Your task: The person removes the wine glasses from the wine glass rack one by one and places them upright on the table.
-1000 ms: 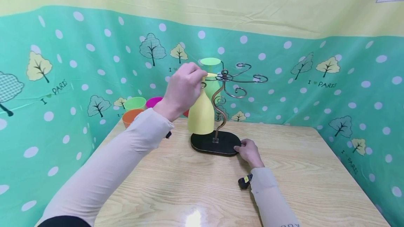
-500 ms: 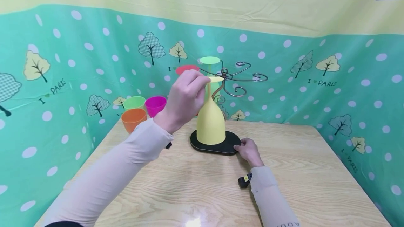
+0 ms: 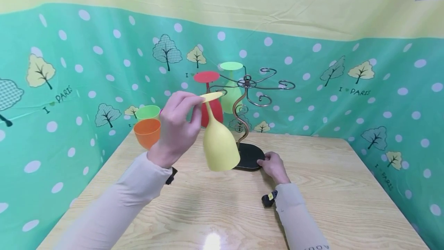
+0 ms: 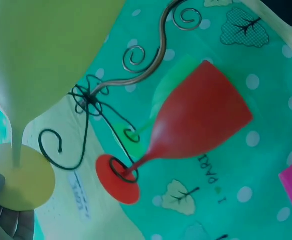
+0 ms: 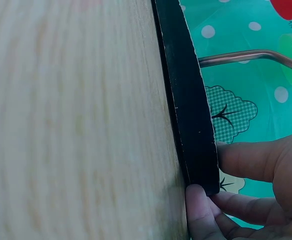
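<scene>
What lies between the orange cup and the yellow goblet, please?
In the head view, the left hand lies between the orange cup and the yellow goblet, whose foot it pinches.

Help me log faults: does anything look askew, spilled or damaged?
The black base shows pale, ragged flecks along its edge in the right wrist view, perhaps chipped finish. The upside-down yellow goblet tilts, likely just because the left hand pinches its foot. No spill shows.
</scene>
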Demonstrator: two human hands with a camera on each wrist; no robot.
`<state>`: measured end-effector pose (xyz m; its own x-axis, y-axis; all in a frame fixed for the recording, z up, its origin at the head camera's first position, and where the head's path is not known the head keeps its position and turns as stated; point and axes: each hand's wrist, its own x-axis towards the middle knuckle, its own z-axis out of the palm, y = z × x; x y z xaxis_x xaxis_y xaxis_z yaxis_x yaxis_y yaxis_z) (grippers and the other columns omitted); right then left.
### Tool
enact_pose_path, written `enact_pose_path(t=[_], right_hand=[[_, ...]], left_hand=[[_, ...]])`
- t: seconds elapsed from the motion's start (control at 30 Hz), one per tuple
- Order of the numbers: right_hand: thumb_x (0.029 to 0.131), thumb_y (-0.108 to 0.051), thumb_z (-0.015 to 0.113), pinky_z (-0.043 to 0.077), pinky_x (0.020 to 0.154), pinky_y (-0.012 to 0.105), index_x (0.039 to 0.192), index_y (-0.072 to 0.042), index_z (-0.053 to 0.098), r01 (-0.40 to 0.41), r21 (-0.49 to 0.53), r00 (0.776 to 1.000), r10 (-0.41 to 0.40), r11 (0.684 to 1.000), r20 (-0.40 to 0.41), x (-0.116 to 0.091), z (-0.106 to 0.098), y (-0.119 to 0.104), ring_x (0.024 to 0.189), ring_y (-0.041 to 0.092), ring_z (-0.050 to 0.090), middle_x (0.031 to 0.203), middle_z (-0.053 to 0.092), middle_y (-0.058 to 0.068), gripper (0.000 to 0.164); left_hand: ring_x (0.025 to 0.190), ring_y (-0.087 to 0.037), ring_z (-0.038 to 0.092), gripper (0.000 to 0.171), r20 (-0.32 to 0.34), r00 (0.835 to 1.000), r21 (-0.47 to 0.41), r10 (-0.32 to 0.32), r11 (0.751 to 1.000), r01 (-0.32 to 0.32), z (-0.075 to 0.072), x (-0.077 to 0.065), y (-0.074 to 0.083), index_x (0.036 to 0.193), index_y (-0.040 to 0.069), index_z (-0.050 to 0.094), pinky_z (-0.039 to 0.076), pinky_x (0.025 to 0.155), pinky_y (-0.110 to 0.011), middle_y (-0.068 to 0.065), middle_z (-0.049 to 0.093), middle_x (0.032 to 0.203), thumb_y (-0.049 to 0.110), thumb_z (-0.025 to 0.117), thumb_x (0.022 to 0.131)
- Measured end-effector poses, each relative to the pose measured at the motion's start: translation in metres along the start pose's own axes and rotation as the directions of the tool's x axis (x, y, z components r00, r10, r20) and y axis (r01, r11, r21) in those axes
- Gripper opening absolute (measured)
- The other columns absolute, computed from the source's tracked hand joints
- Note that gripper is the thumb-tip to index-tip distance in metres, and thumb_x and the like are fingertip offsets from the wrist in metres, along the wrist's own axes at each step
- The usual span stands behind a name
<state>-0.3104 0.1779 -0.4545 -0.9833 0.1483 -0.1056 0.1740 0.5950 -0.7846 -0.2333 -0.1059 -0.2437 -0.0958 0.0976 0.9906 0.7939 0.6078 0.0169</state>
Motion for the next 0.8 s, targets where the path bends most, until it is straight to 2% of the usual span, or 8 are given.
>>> enact_pose_path(t=[0.2,0.33,0.4,0.57,0.67,0.8], right_hand=[[0.09,-0.015,0.064,0.046,0.084,0.043,0.13,0.009,0.047,0.011,-0.003,1.0,-0.011,1.0,0.005,-0.002,0.0,-0.001,0.1,0.031,0.051,0.117,0.055,0.022,0.049],[0.09,-0.014,0.063,0.046,0.084,0.043,0.131,0.009,0.046,0.009,-0.001,1.0,-0.009,1.0,0.006,-0.003,-0.002,-0.003,0.101,0.031,0.051,0.117,0.054,0.022,0.05],[0.09,-0.014,0.064,0.046,0.083,0.043,0.129,0.008,0.047,0.007,-0.001,1.0,-0.007,1.0,0.005,-0.003,-0.002,-0.003,0.099,0.031,0.051,0.114,0.055,0.021,0.048],[0.089,-0.013,0.065,0.046,0.081,0.041,0.128,0.008,0.049,0.005,0.0,1.0,-0.005,1.0,0.012,-0.003,-0.002,-0.001,0.097,0.03,0.052,0.112,0.055,0.02,0.047],[0.089,-0.012,0.065,0.046,0.082,0.042,0.129,0.008,0.047,0.004,0.008,1.0,-0.004,1.0,0.016,-0.002,-0.003,-0.001,0.098,0.031,0.052,0.114,0.055,0.021,0.048],[0.089,-0.012,0.065,0.047,0.079,0.039,0.128,0.008,0.048,0.007,0.021,1.0,-0.008,1.0,0.018,-0.003,-0.003,-0.003,0.096,0.03,0.052,0.112,0.055,0.02,0.047]], left_hand=[[0.079,-0.027,0.059,0.008,-0.074,0.988,-0.011,-0.137,0.991,0.137,-0.016,-0.019,-0.006,0.087,-0.005,0.069,0.049,0.073,-0.025,-0.016,0.063,0.083,-0.005,0.061,0.084],[0.082,-0.027,0.06,0.007,-0.079,0.976,0.008,-0.201,0.979,0.202,-0.021,-0.036,-0.009,0.088,-0.005,0.069,0.049,0.077,-0.026,-0.016,0.064,0.085,-0.004,0.062,0.085],[0.082,-0.026,0.059,0.008,-0.081,0.968,0.01,-0.238,0.971,0.239,-0.021,-0.047,-0.011,0.089,-0.004,0.069,0.048,0.074,-0.025,-0.015,0.065,0.085,-0.004,0.063,0.085],[0.076,-0.021,0.056,0.011,-0.085,0.929,0.01,-0.36,0.932,0.362,-0.014,-0.078,-0.017,0.091,-0.001,0.07,0.042,0.063,-0.014,-0.012,0.063,0.083,-0.006,0.063,0.083],[0.073,-0.02,0.056,0.014,-0.083,0.902,-0.001,-0.424,0.905,0.425,-0.007,-0.091,-0.019,0.09,-0.001,0.071,0.042,0.062,-0.01,-0.011,0.062,0.081,-0.008,0.064,0.081],[0.07,-0.025,0.055,0.016,-0.095,0.875,-0.019,-0.475,0.879,0.476,0.0,-0.105,-0.019,0.088,-0.004,0.07,0.042,0.063,-0.011,-0.015,0.061,0.078,-0.015,0.064,0.077]])
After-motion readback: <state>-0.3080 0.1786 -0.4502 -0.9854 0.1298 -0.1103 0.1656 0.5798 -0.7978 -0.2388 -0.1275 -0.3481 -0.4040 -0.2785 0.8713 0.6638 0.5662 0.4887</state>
